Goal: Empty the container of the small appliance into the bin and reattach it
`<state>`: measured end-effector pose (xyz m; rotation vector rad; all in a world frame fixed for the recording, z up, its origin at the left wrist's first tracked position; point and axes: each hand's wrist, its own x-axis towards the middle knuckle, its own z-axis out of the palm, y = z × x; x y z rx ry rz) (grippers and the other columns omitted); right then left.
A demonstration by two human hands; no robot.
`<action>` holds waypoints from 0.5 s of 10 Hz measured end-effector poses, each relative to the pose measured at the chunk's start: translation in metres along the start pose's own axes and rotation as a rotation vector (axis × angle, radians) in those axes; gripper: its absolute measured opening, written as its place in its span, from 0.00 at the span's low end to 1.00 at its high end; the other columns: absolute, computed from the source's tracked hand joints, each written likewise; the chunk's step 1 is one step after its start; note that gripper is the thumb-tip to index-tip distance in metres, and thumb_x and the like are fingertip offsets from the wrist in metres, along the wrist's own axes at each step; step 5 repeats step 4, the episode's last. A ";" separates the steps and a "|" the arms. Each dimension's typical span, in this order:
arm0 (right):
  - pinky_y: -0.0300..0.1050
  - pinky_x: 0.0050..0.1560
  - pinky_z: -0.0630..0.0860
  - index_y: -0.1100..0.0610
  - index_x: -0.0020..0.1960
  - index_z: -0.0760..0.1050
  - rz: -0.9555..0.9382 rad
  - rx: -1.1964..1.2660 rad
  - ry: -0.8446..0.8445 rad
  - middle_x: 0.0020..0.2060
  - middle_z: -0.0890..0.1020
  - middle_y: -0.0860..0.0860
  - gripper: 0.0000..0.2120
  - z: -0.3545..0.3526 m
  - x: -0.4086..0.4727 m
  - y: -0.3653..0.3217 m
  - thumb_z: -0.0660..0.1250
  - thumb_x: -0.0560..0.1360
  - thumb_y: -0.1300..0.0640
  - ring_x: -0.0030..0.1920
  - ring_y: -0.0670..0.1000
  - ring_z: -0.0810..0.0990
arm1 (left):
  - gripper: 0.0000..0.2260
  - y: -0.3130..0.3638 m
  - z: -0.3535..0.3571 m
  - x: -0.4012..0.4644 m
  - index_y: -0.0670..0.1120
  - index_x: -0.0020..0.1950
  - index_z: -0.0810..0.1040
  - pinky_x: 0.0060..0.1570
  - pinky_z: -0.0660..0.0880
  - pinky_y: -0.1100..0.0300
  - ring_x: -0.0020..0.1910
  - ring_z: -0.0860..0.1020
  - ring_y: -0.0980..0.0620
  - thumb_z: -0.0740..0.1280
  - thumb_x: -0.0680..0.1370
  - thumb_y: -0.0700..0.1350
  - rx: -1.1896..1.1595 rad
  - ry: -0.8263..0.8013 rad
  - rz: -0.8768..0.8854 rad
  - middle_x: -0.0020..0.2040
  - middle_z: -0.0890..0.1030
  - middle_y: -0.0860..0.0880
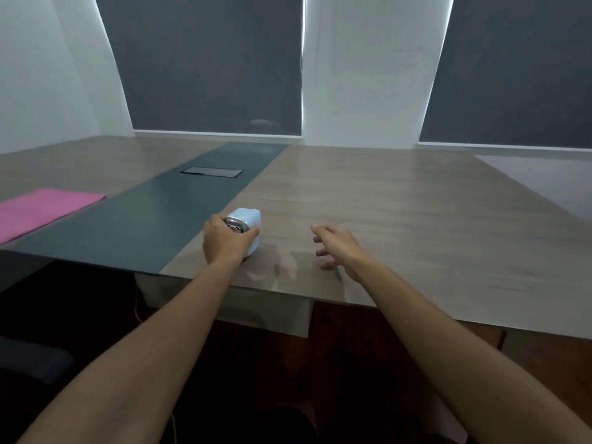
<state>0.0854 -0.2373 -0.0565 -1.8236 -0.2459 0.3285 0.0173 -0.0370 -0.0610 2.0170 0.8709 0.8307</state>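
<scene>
I count 2 hands of mine: my left hand (224, 240) and my right hand (336, 248). There is 1 small pale-blue appliance (248, 224), and 1 wooden table (400, 219) under it. On the table I see 1 dark strip (166, 216) down the middle, with 1 rectangular hatch (212, 172) set in it, and 1 pink sheet (41, 209). Behind are 2 dark window blinds (208, 59).
</scene>
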 end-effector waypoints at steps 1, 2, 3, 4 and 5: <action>0.56 0.50 0.83 0.52 0.62 0.74 -0.006 -0.019 0.012 0.56 0.78 0.52 0.18 0.001 0.000 0.000 0.62 0.77 0.43 0.50 0.53 0.80 | 0.32 -0.009 0.003 0.000 0.41 0.62 0.73 0.57 0.72 0.50 0.60 0.77 0.40 0.77 0.65 0.56 0.018 0.003 -0.012 0.63 0.76 0.41; 0.53 0.49 0.83 0.54 0.64 0.75 -0.016 -0.065 0.031 0.56 0.78 0.51 0.21 -0.005 -0.002 0.002 0.61 0.78 0.42 0.52 0.53 0.80 | 0.33 -0.012 0.004 -0.001 0.40 0.63 0.72 0.57 0.72 0.49 0.61 0.76 0.39 0.76 0.65 0.57 0.033 -0.014 -0.026 0.63 0.75 0.40; 0.53 0.50 0.81 0.55 0.62 0.76 -0.071 -0.158 0.067 0.56 0.79 0.52 0.19 -0.018 -0.001 0.004 0.61 0.78 0.44 0.54 0.55 0.79 | 0.38 -0.010 0.005 0.000 0.41 0.65 0.70 0.59 0.72 0.47 0.63 0.75 0.39 0.76 0.63 0.60 0.040 0.031 -0.002 0.64 0.74 0.40; 0.48 0.59 0.74 0.58 0.62 0.78 -0.180 -0.312 0.217 0.58 0.82 0.54 0.19 -0.039 -0.005 0.003 0.61 0.79 0.46 0.59 0.56 0.79 | 0.41 0.009 0.006 -0.003 0.41 0.69 0.69 0.63 0.70 0.45 0.65 0.73 0.38 0.72 0.65 0.64 0.088 0.147 0.158 0.66 0.73 0.39; 0.48 0.59 0.74 0.58 0.62 0.78 -0.180 -0.312 0.217 0.58 0.82 0.54 0.19 -0.039 -0.005 0.003 0.61 0.79 0.46 0.59 0.56 0.79 | 0.41 0.009 0.006 -0.003 0.41 0.69 0.69 0.63 0.70 0.45 0.65 0.73 0.38 0.72 0.65 0.64 0.088 0.147 0.158 0.66 0.73 0.39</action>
